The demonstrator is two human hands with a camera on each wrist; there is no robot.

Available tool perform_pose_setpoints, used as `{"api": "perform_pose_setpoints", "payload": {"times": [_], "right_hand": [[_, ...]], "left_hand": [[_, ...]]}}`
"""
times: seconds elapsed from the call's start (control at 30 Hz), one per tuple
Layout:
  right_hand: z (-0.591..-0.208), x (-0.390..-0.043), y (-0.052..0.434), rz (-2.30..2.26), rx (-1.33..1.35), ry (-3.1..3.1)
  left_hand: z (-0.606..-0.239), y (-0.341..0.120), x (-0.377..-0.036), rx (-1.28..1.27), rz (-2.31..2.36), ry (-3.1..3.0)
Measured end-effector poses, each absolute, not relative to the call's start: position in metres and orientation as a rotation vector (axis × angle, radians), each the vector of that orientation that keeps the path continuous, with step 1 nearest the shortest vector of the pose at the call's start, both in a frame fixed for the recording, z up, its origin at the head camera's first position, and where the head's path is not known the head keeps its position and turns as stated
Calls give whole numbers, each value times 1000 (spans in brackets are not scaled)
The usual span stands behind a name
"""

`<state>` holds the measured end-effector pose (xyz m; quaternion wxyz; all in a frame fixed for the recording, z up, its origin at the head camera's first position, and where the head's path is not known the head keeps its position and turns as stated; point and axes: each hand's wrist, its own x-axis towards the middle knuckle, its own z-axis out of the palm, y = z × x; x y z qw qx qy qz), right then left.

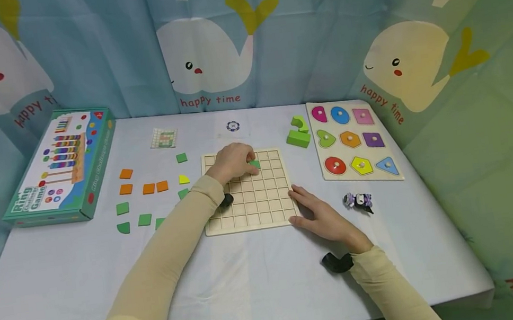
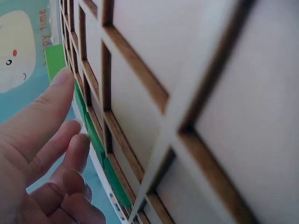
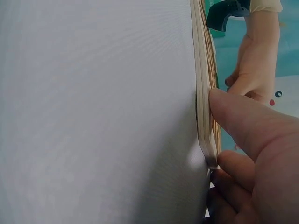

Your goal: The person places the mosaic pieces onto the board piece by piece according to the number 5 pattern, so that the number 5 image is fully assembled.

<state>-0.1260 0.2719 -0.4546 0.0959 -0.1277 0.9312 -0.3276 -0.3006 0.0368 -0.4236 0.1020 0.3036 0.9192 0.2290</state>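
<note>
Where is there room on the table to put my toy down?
The widest bare patch is the near table edge, in front of the grid board between the two sleeves. A smaller one lies between the game box and the small card. Left of the board is crowded with tiles; the shape puzzle fills the right.

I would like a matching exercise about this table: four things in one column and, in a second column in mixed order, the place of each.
Things
1. game box
2. shape puzzle board
3. small purple figure
4. grid board

Places
A. far right of the table
B. under the left hand, middle of the table
C. far left of the table
D. just right of the right hand

Pairs: 1-C, 2-A, 3-D, 4-B
</note>
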Motion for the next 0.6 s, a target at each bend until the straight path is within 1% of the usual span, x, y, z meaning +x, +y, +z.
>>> {"api": "perform_pose_setpoints", "payload": {"times": [0.2, 0.37, 0.6], "right_hand": [[-454, -125, 271, -965, -376, 2765], [-454, -125, 271, -967, -368, 2761], [-455, -126, 271, -967, -389, 2767]], "left_hand": [[-423, 25, -302, 963, 800, 2583], [-421, 1, -302, 999, 940, 2488], [-417, -43, -304, 879, 1022, 2551]]}}
